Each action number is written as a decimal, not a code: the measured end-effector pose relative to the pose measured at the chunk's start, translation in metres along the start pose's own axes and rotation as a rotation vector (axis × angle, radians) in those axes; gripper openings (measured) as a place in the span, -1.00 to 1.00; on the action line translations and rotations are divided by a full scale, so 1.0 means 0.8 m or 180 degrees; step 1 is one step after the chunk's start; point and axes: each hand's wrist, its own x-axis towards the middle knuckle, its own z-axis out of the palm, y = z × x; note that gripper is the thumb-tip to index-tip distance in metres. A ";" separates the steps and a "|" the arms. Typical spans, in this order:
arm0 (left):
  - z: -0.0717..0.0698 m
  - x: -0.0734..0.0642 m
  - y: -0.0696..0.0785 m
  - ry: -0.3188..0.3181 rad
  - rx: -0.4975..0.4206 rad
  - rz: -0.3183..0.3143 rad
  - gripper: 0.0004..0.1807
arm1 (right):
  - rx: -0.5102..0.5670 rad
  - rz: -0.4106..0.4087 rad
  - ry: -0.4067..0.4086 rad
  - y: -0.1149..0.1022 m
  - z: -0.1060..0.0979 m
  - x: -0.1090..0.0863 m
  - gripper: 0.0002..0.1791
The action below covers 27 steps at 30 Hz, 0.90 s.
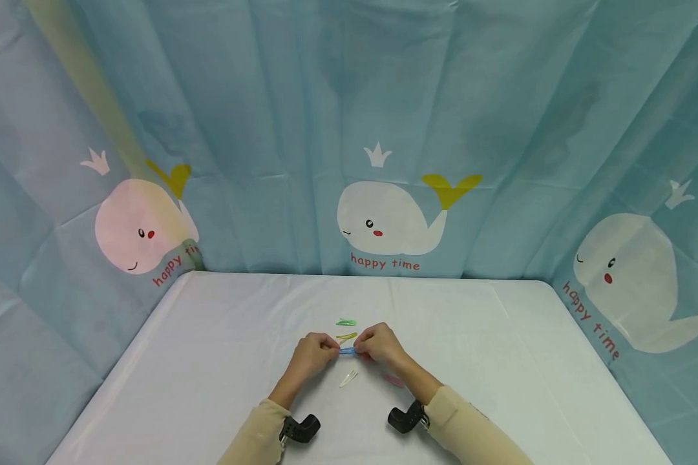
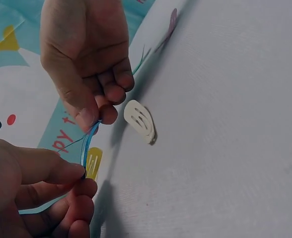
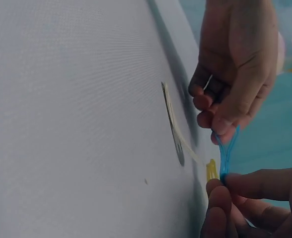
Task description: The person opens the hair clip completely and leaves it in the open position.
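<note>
Between the fingertips of both hands is a blue snap hair clip, held just above the table. My left hand pinches one end of it and my right hand pinches the other. In the right wrist view, the two thin parts of the blue hair clip spread into a narrow V. Beyond the hands lies a yellow hair clip, with a green one farther back. A white hair clip rests on the near side. Partly beneath my right wrist is a pink hair clip.
A white cloth covers the table. Blue curtains printed with whales hang behind it and along both sides. Black devices, such as the left one, are strapped at both wrists over beige sleeves.
</note>
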 end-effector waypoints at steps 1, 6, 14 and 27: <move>0.001 0.000 -0.001 0.0008 0.0063 0.0022 -0.97 | -0.0033 0.0006 0.0006 0.000 0.001 0.000 -0.95; 0.005 0.000 -0.003 0.0043 0.0292 0.0046 -0.96 | -0.0195 -0.0002 0.0023 0.001 0.006 -0.001 -0.95; 0.011 0.001 -0.004 0.0098 0.0495 0.0098 -0.95 | -0.0398 -0.0155 0.0084 0.002 0.011 0.002 -0.92; 0.009 -0.006 -0.001 0.0137 0.0528 0.0242 -0.96 | -0.0575 -0.0257 0.0127 0.001 0.001 -0.005 -0.93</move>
